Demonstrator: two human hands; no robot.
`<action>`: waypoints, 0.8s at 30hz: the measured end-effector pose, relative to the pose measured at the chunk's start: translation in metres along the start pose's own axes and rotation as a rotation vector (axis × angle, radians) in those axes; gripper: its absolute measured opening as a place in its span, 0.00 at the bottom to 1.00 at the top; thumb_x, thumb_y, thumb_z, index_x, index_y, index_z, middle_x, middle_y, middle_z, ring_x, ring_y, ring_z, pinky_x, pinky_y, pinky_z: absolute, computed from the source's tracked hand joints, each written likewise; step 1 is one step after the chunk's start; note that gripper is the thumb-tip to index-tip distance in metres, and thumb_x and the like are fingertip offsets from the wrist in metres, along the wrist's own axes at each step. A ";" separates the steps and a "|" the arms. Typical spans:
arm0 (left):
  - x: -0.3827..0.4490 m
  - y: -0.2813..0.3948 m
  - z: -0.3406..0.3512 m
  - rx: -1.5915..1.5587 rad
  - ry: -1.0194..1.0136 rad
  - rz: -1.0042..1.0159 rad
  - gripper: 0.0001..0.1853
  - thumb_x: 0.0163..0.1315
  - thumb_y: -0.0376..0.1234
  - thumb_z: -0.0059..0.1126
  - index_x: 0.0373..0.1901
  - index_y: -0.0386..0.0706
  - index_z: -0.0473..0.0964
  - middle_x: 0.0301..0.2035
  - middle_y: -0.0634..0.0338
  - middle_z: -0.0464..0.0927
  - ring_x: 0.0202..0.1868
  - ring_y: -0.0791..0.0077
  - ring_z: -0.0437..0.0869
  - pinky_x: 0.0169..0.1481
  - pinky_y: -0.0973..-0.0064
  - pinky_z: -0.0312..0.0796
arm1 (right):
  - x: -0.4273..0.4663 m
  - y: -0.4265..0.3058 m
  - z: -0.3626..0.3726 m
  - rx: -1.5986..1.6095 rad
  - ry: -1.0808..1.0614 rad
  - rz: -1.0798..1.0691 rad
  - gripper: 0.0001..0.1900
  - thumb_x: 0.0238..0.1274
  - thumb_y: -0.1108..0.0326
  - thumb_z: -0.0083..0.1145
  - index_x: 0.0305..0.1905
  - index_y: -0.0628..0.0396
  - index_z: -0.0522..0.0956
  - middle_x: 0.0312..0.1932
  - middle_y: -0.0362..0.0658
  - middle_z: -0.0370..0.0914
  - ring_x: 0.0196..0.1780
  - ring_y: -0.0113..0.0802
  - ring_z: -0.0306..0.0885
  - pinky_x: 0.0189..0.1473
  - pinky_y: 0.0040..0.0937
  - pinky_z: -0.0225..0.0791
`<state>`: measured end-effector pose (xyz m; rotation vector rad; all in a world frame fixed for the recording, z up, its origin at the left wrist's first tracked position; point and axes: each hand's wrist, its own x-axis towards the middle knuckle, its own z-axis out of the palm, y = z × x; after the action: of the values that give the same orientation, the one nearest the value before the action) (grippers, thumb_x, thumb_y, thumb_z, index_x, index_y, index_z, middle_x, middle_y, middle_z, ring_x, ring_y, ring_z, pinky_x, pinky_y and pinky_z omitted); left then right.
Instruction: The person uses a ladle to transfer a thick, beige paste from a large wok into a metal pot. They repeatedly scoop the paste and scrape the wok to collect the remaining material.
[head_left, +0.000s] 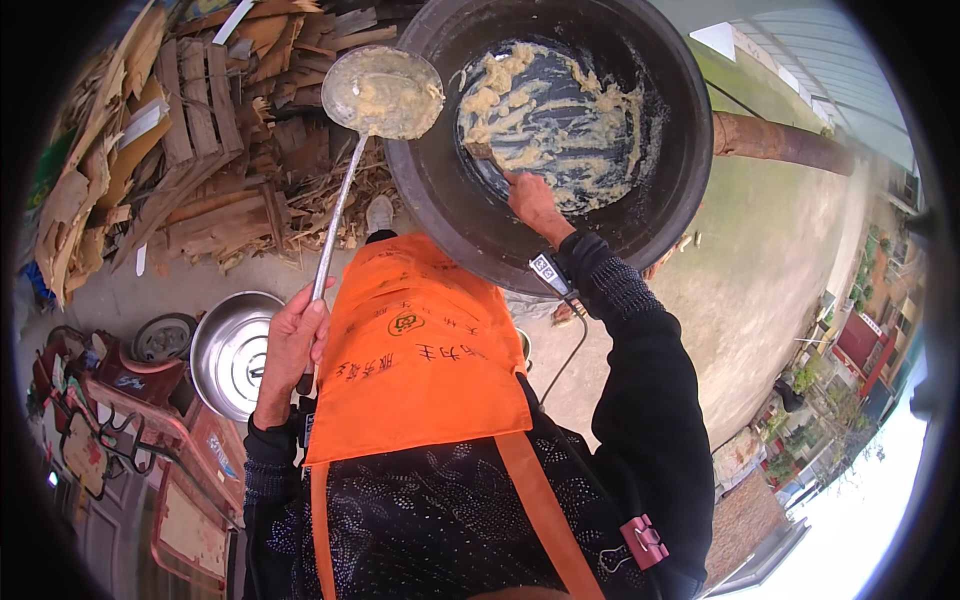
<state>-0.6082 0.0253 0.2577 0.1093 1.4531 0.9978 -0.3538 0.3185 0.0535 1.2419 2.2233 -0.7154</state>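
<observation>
My left hand (298, 337) grips the long metal handle of a large ladle (383, 92). Pale, thick paste coats the ladle's bowl, which is at the upper left rim of a big dark basin (420, 184). Inside the basin, my right hand (535, 201) is closed around a small flat scraper (480, 151), its edge against the bottom. Smeared, lumpy pale paste (592, 124) covers much of the basin's bottom. Most of the scraper's handle is hidden by my fingers.
Split wood and broken boards (217, 217) are piled at the upper left. A round stainless steel lid or pan (225, 360) lies at the left, near a reddish three-wheeler or cart (202, 457). A brown pole (780, 142) extends right from behind the basin.
</observation>
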 end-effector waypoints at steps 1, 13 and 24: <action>0.001 0.002 0.000 0.015 -0.005 -0.014 0.19 0.69 0.35 0.42 0.59 0.38 0.65 0.18 0.70 0.63 0.14 0.90 0.61 0.18 0.90 0.57 | 0.017 -0.001 -0.006 0.106 0.154 -0.039 0.14 0.50 0.71 0.51 0.44 0.51 0.78 0.36 0.52 0.79 0.43 0.50 0.78 0.44 0.46 0.71; 0.033 -0.021 0.032 0.121 -0.089 -0.230 0.18 0.69 0.33 0.42 0.58 0.38 0.66 0.18 0.70 0.63 0.14 0.89 0.61 0.20 0.89 0.57 | 0.159 0.094 -0.190 -0.866 0.845 -0.457 0.05 0.49 0.69 0.53 0.34 0.49 0.74 0.31 0.38 0.72 0.40 0.34 0.76 0.34 0.34 0.70; 0.032 -0.015 0.043 0.060 -0.069 -0.191 0.18 0.69 0.33 0.41 0.58 0.38 0.66 0.17 0.70 0.63 0.14 0.89 0.61 0.19 0.90 0.56 | 0.094 0.041 -0.089 -0.800 0.813 -0.515 0.02 0.42 0.69 0.54 0.24 0.51 0.75 0.25 0.36 0.65 0.31 0.32 0.68 0.25 0.32 0.59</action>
<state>-0.5701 0.0572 0.2325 0.0469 1.4022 0.7879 -0.3759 0.4523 0.0511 0.5676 3.0284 0.6495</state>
